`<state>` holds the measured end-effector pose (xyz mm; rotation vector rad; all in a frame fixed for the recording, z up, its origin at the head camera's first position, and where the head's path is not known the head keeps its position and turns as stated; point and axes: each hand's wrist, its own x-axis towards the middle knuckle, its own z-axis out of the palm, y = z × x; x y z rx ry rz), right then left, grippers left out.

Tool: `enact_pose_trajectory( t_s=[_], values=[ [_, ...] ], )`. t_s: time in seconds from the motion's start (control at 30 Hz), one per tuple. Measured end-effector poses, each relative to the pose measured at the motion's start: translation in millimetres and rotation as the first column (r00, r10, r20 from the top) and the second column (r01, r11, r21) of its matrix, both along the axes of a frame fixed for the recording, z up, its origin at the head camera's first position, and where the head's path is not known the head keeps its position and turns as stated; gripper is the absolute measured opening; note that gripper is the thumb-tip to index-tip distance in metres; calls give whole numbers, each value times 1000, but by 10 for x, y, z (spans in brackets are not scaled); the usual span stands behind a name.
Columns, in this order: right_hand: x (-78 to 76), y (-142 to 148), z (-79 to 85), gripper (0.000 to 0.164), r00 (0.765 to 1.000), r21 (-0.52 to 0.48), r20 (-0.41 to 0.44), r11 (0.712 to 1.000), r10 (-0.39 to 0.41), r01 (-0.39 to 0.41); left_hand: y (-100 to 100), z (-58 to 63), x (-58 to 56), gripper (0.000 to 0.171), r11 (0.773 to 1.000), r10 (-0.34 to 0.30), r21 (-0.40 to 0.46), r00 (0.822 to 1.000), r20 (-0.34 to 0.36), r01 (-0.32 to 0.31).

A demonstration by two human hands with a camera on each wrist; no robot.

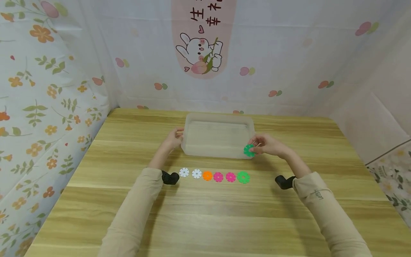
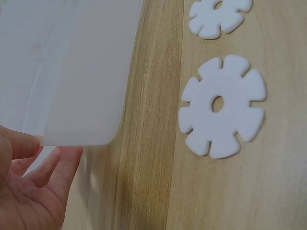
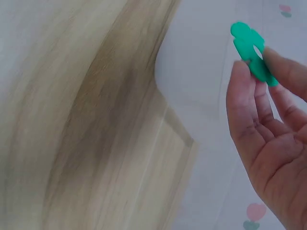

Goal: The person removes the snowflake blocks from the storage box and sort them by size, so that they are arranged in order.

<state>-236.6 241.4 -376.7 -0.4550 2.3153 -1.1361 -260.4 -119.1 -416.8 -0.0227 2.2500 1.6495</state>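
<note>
A translucent white plastic box (image 1: 218, 137) stands toward the back of the table. My left hand (image 1: 174, 138) grips its left end, thumb at the rim and fingers against the outside of the wall (image 2: 91, 96). Between thumb and fingertips, my right hand (image 1: 268, 145) pinches a green notched disc (image 3: 252, 50) at the box's front right corner. In front of the box lies a row of similar discs: two white (image 1: 184, 172), one orange (image 1: 207, 175), two pink (image 1: 218, 177) and one green (image 1: 243, 177). Two white discs (image 2: 223, 105) show closely in the left wrist view.
The wood-grain table (image 1: 208, 217) ends at the back against a white printed cloth (image 1: 138, 46). Floral cloth (image 1: 51, 117) hangs along the left side. Black wrist devices (image 1: 171, 177) sit at both sleeve cuffs.
</note>
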Motion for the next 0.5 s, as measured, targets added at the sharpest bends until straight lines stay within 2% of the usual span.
enact_pose_trajectory(
  t_s=[0.23,0.5],
  values=[
    [94,145,-22,24,996,10,66,998,54,-54,13,11,12,45,1000,-6,-1,1000,13,6],
    [181,212,-109,25,977,55,176,989,123,-134,-3,0,-5,46,1000,-4,2,1000,12,4]
  ],
)
